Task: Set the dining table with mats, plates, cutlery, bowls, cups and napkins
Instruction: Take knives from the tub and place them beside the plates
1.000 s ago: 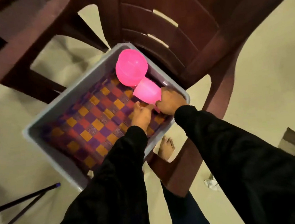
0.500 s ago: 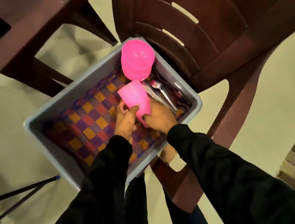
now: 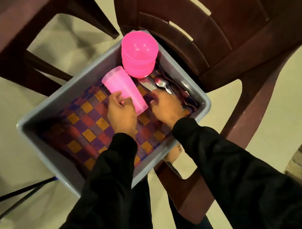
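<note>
Fetching step, judged from the layout: supplies gathered out of a grey tub resting on a dark chair, no dining surface in view; left hand at the tub's centre, fingers curled against the lower side of a pink cup but not clearly clamped round it; cup lying tilted on the checked mats, mouth toward 11 o'clock; right hand just beside at 3 o'clock, fingers loosely bent over the cutlery, grip impossible to tell; stacked pink bowls at 1 o'clock, touching the cup. Next, probably: closing firmly round the cup, lifting clear of the bowls, carrying off.
</note>
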